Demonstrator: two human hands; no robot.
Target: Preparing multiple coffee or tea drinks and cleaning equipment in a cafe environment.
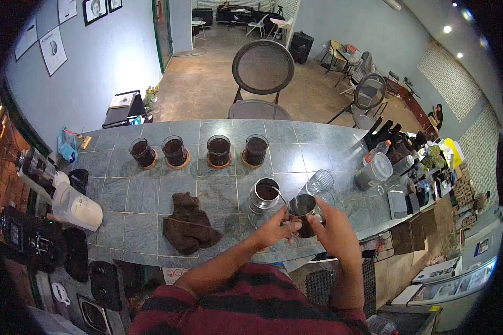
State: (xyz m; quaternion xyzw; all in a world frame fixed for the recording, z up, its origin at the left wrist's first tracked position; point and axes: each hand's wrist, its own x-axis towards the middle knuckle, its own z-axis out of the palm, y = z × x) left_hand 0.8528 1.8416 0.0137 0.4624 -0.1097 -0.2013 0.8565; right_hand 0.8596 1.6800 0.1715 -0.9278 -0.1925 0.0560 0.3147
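Both my hands are at the counter's near edge around a metal cup (302,205) with a shiny rim and a dark inside. My left hand (278,229) grips its left side; my right hand (334,228) has its thumb and fingers on the right side. Just left of it stands a steel container (265,193) with dark brown contents, apparently on or in a clear glass vessel. A thin metal spoon handle (279,194) slants from that container's rim to my left hand. Right behind the cup are clear empty glasses (320,181), close together.
Several glasses of dark drink (219,150) stand on round coasters at the far side. A crumpled brown cloth (189,226) lies left on the tiled counter (218,197). Plastic containers (84,211), jars (373,171) and a small scale-like device (397,204) line the sides. Chairs (263,69) stand beyond.
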